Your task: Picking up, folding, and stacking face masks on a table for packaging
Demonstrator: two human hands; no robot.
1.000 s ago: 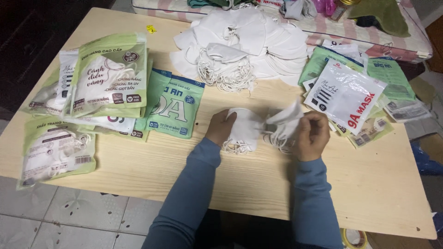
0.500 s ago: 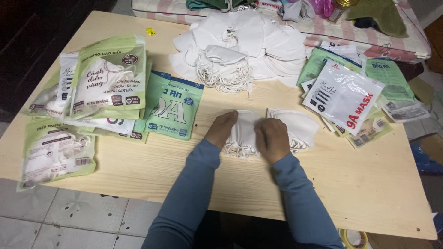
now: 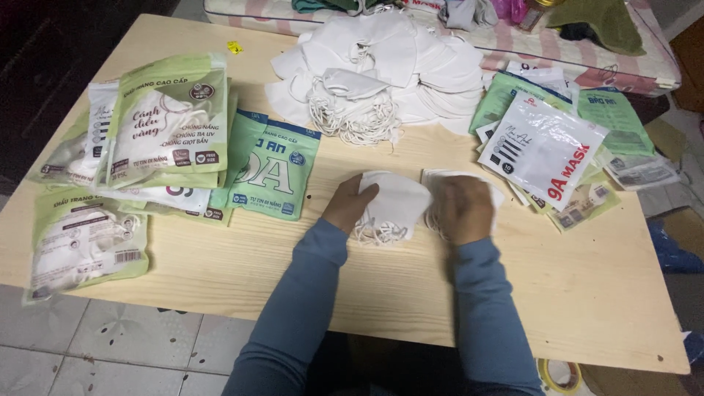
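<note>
Pressing down on two small stacks of white masks, a person in blue sleeves works at a pale wooden surface [image 3: 220, 271] seen from above. The left hand [image 3: 350, 205] grips the left stack [image 3: 392, 209], fingers curled around its near edge with the thumb on top, so the folded masks stand slightly raised and their ear loops spill out beneath toward the person. The right hand [image 3: 462, 209] lies flat, palm down, on the right stack [image 3: 458, 180], fingers spread over it and hiding most of it; only its far edge shows past the knuckles. The two stacks sit just beside each other near the middle of the surface, apart by a narrow gap. Beyond them, at the far edge, a large loose heap [image 3: 389, 70] of white masks is piled up, loops dangling from its front. To the left, a green packet [image 3: 275, 172] lies flat close to the left hand, and further left several more green packs [image 3: 169, 125] overlap one another, with one filled pack [image 3: 84, 242] lying alone at the near left corner. To the right, a white pouch [image 3: 539, 150] rests atop a spread of flat green and clear pouches [image 3: 612, 117]. A small yellow scrap [image 3: 235, 48] lies at the far left of the surface. Behind the surface runs a striped pink mattress [image 3: 631, 62] with cloths on it, and a roll of tape [image 3: 561, 374] lies on the floor at lower right.
</note>
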